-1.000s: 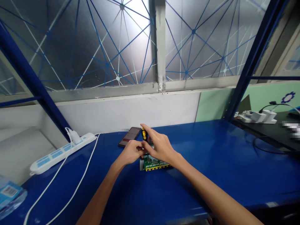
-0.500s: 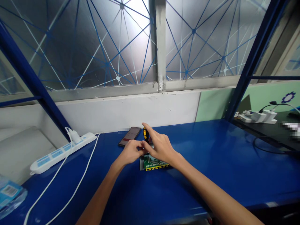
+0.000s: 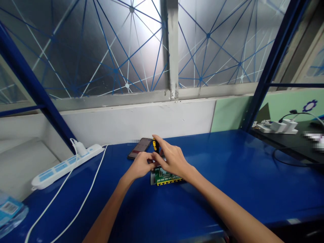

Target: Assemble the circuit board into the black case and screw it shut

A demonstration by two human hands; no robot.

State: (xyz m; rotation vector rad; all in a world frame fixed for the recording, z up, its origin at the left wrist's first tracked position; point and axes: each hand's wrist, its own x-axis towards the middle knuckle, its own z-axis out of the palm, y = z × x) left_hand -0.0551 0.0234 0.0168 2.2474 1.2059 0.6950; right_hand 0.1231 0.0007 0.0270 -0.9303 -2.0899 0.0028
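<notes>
A screwdriver [image 3: 155, 145] with a yellow-and-black handle stands nearly upright over a green circuit board [image 3: 165, 177]. My right hand [image 3: 172, 158] is closed around it, index finger reaching up to the top of the handle. Close beside it, my left hand [image 3: 142, 164] has thumb and fingers pinched together low over the board's left end, near where the shaft would be. What that pinch holds is hidden, as is the screwdriver's tip. A yellow toothed strip runs along the board's near edge, and a grey piece shows at its left end.
Behind my left hand a phone [image 3: 140, 148] lies on the blue table [image 3: 215, 168]. A white power strip [image 3: 68, 166] with a plug and white cables is at left, near a plastic bottle [image 3: 11, 212]. Adapters [image 3: 283, 125] and a black cable are on a dark desk at right.
The screwdriver handle leans slightly more to the left, and my right index finger now rests at its top. Both hands stay over the same part of the board.
</notes>
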